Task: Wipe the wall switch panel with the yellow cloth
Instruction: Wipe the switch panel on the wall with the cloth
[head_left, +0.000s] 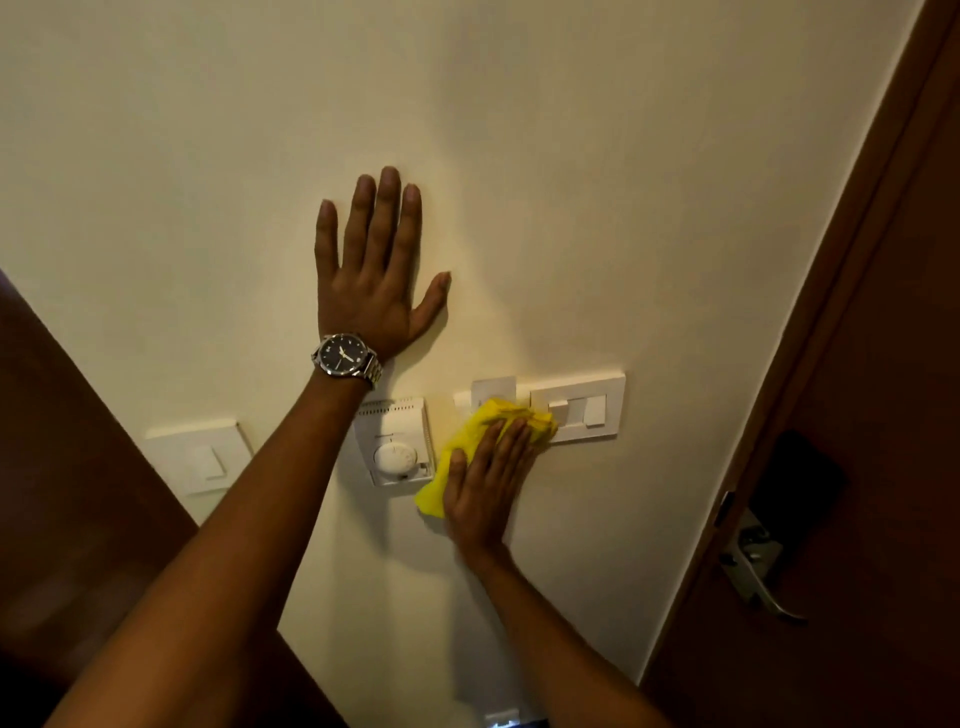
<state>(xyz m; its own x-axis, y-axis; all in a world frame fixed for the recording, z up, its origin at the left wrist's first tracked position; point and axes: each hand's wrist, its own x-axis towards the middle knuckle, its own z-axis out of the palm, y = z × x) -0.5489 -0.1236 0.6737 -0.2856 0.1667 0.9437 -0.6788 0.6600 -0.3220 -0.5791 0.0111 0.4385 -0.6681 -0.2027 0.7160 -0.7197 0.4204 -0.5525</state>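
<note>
Yellow cloth (483, 441) sits pinned flat under your right hand (485, 493), fingers (511, 441) stretched out and pressing it to the wall, not pinching it. Palm pressure prob gives wider contact for wiping vs a bunched grip. Switch panel (582, 408) lies just past the fingertips, up and to the right; cloth's leading edge overlaps its left end, so most of the plate and both rockers are uncovered. Small white plate (493, 388) is right above the fingers, cloth touching its lower edge. Thermostat (397, 447) sits just beside the thumb side, clear of the cloth. Left hand (376, 275), w/ watch (344, 356), is spread flat on bare wall (623, 208), well above the cloth, holding nothing; looks like a brace for balance.
</note>
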